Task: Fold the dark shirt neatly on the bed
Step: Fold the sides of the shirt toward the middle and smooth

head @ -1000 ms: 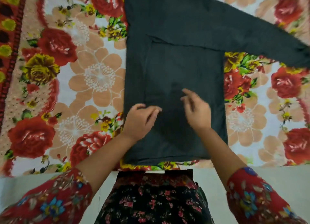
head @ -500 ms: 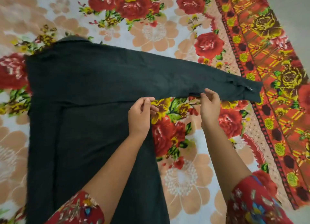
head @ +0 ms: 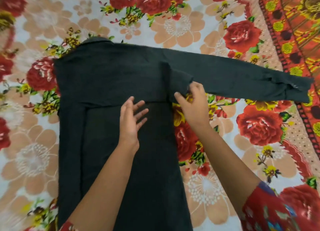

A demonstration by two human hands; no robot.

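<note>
Right grip (head: 192, 104) pinches the lower edge of the shirt sleeve (head: 242, 78) right at the armpit, thumb & fingers curled round a small bunch of cloth, back of hand up. Left grip (head: 132, 116) holds nothing: fingers straight & spread, palm turned toward the right grip, over the shirt's body just below the sleeve edge; can't tell if it touches the cloth. Both forearms reach in from the bottom. Dark shirt (head: 107, 75) lies flat on the bed (head: 181, 28), collar (head: 97, 40) at the far end, left side folded in, sleeve stretched out right to the cuff (head: 294, 90). Vs 0.5 s ago: left grip pinched the armpit edge, now it has let go. Right grip has come in from mid-sleeve to the armpit.
</note>
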